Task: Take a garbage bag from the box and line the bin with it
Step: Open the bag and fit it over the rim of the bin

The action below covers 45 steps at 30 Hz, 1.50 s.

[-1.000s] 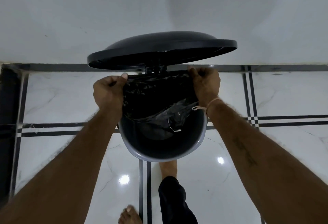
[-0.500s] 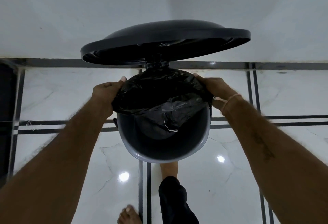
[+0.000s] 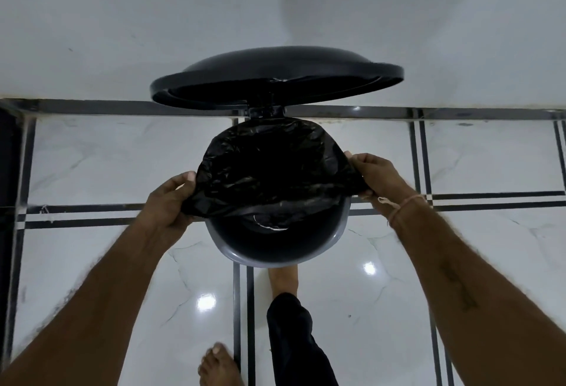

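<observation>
Because the bag's mouth has to be stretched wider than the bin to fold over its edge, the left hand (image 3: 171,199) is closed on the black plastic at the left side of the rim, thumb on top and the other fingers curled underneath, drawing that edge outward and down past the wall. Between the hands the garbage bag (image 3: 269,168) already drapes over the far half of the bin (image 3: 277,258), while the near half of the grey rim is bare, with the bag's front edge slack across the opening (the inside below it is too dark to read). Above and behind, the lid (image 3: 275,76) stands raised on its hinge, most likely because the foot (image 3: 283,278) at the bin's base is pressing a pedal hidden beneath it, which leaves both hands free for the bag. Over on the right, the right hand (image 3: 372,176) mirrors the left: it pinches the bag's edge at the rim's right side, fingers clamped on the plastic and wrist turned outward. Judging by this, the near edge is what remains to be pulled over. No box of bags is in sight.
</observation>
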### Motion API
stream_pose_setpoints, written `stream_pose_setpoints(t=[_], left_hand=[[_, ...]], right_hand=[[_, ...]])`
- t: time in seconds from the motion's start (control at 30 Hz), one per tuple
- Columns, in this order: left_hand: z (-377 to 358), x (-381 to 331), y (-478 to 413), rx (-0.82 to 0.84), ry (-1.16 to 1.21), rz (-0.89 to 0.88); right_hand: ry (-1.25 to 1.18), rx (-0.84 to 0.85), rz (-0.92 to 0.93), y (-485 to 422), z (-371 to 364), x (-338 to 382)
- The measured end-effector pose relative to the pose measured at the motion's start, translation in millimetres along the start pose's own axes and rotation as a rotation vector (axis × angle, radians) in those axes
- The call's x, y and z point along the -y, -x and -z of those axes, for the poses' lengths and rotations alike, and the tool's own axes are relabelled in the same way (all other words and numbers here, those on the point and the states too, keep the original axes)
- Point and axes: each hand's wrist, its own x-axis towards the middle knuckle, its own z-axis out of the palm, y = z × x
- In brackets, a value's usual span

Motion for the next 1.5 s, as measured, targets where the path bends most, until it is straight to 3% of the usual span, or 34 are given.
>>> stream_pose_setpoints(t=[0.2, 0.37, 0.57, 0.77, 0.93, 1.17, 1.5], left_hand=[[3.8, 24.6, 25.7, 0.032, 0.154, 0.065], [1.5, 37.4, 41.9, -0.047, 0.211, 0.122], [-2.3, 45.7, 64.4, -0.079, 0.2, 0.186], [-5.3, 52.4, 77.9, -0.142, 0.222, 0.2], [-10.4, 63.1, 85.5, -0.124, 0.273, 0.255], [-13.2, 85.5, 94.2, -0.051, 0.408, 0.283], [-29.0, 100.2, 104.6, 0.0, 0.535, 0.251]], right_hand=[[-0.184, 0.032, 0.016, 19.2, 9.6, -29.5], [-0.266, 0.027, 0.003, 37.5, 17.4, -43.9], [-0.237, 0.005, -0.017, 61.8, 8.1, -46.8], [-0.045, -0.112, -0.102, 73.6, 8.3, -56.3], [-0.153, -0.091, -0.153, 86.5, 1.0, -62.2], [-0.494, -0.065, -0.345, 101.6, -11.7, -82.3], [-0.585, 0.005, -0.305, 121.8, -23.0, -97.5]])
